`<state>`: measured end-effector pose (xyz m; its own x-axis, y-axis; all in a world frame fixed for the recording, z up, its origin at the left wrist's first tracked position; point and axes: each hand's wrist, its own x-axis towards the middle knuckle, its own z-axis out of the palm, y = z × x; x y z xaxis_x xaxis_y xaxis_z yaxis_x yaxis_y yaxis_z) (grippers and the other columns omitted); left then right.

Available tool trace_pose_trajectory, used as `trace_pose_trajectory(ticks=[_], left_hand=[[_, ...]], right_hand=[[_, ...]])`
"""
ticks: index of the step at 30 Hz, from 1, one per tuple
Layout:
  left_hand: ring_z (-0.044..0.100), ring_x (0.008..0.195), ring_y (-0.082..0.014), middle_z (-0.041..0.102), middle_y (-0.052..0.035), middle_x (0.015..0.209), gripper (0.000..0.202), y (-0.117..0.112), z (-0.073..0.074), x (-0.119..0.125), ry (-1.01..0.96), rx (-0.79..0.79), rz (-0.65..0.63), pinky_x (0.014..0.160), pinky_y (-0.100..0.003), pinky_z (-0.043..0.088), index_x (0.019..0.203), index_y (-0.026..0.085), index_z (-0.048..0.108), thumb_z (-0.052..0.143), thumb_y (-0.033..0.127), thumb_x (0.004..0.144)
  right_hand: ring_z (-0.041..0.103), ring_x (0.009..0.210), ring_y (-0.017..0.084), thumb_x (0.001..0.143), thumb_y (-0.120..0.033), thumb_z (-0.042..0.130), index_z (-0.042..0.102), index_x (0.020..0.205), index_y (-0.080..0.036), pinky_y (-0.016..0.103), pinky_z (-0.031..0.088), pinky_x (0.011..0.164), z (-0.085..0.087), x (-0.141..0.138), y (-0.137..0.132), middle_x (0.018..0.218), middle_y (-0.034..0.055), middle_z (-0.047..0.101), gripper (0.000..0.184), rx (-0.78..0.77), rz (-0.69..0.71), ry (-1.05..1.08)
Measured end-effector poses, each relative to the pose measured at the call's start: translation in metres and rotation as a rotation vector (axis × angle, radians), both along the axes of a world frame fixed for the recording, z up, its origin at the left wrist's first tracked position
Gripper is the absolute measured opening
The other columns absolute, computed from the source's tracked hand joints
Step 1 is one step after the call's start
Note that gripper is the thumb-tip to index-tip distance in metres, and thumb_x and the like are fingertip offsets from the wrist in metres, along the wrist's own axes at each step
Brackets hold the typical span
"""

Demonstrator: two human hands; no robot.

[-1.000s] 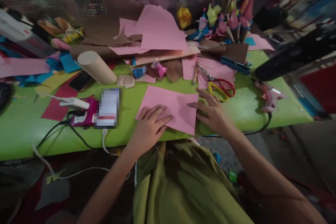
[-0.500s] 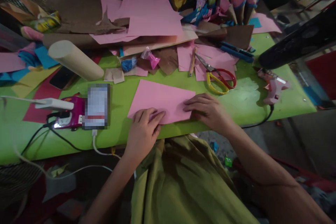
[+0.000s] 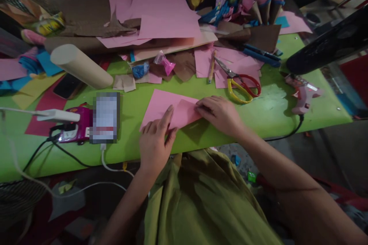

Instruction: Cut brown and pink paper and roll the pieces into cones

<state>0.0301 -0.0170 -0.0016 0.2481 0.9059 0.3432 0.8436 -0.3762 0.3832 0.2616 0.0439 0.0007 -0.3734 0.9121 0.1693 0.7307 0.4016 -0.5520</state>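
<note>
Evidently the bench (image 3: 273, 122) is the largest thing, a smooth, slightly glossy green surface. Directions below are taken from the sheet. At 12 o'clock lies the paper pile (image 3: 169, 15), pink pieces over dull brown, some edges torn. The tube (image 3: 86, 71), pale, matt and cylindrical, leans at 10. The sheet (image 3: 158, 108), flat pink paper with crisp straight edges, lies near the bench's front edge, under the hands. Its long axis runs roughly from 9 to 3 o'clock, the right end dipping a little nearer; its far left corner points between 10 and 11. A paler flap is turned over its right part.

The right hand (image 3: 221, 116) pinches the sheet's right end, fingers bunched. The left hand (image 3: 153, 143) lies spread on the left end, index finger reaching toward 1. The phone (image 3: 106, 118), its screen blurred out, sits at 9. The scissors (image 3: 229, 72), metal with red and yellow loops, aim their tips between 10 and 11. The glue gun (image 3: 303, 97), pinkish, is at 3, and the thin pencil (image 3: 212, 69) near 1.
</note>
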Motion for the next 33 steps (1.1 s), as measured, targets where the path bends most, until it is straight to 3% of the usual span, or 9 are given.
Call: trace_pose_trajectory(ticks=[6,11,25,33], left_hand=[[0.064,0.083,-0.0183,0.071,-0.0041,0.095,0.043,0.017,0.0,0.002,-0.094,-0.115,0.037,0.078,-0.032,0.05,0.14,0.03,0.058,0.052,0.022,0.098],[0.061,0.084,-0.0206,0.069,-0.0049,0.091,0.036,0.018,0.0,-0.001,-0.027,-0.099,0.005,0.078,-0.035,0.049,0.129,0.028,0.066,0.051,0.018,0.097],[0.061,0.084,-0.0217,0.066,-0.0049,0.09,0.039,0.024,0.004,-0.001,0.098,-0.102,0.013,0.074,-0.034,0.049,0.127,0.026,0.066,0.053,0.009,0.094],[0.062,0.089,-0.02,0.066,-0.0054,0.093,0.041,0.025,0.004,-0.003,0.07,-0.129,0.0,0.079,-0.032,0.05,0.129,0.023,0.066,0.053,0.008,0.094]], right_hand=[[0.066,0.09,0.026,0.097,-0.034,0.056,0.068,0.108,-0.022,0.037,0.048,0.078,-0.003,0.002,0.002,0.1,0.0086,0.075,0.02,-0.008,-0.045,0.059],[0.066,0.096,0.029,0.096,-0.031,0.056,0.065,0.117,-0.024,0.043,0.048,0.084,-0.006,0.016,-0.009,0.109,0.0092,0.074,0.023,0.044,-0.088,0.06],[0.062,0.093,0.031,0.098,-0.028,0.051,0.061,0.114,-0.022,0.045,0.043,0.082,-0.008,0.014,-0.006,0.105,0.011,0.072,0.021,0.03,-0.143,-0.002],[0.06,0.093,0.03,0.099,-0.028,0.05,0.06,0.119,-0.018,0.044,0.042,0.08,-0.007,0.009,-0.008,0.105,0.0114,0.071,0.024,-0.001,-0.167,-0.072]])
